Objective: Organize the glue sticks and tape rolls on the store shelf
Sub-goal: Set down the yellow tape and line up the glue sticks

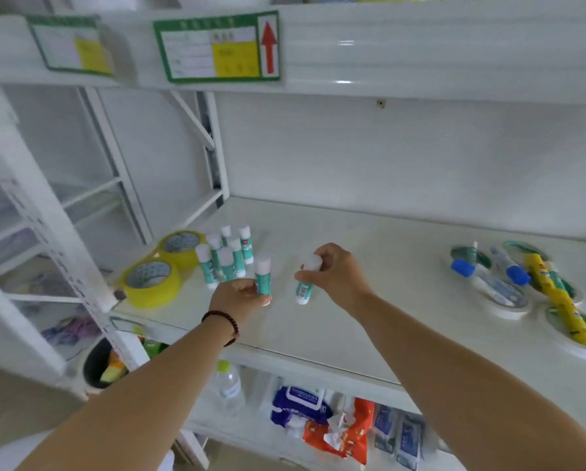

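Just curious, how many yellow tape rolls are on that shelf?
2: one yellow tape roll lies at the shelf's front left, the other yellow roll just behind it. More may be hidden.

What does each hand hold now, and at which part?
The left hand grips one glue stick at its lower body. The right hand holds another glue stick by its white cap end.

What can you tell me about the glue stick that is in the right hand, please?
The glue stick in the right hand is a small tube with a teal and white body, a barcode label and a translucent white cap. It looks like plastic. The cap is on. The right hand pinches it at the cap, so it hangs nearly upright, slightly tilted, cap uppermost, over the white shelf. Whether its base touches the shelf cannot be told. Only the fingers touch it otherwise.
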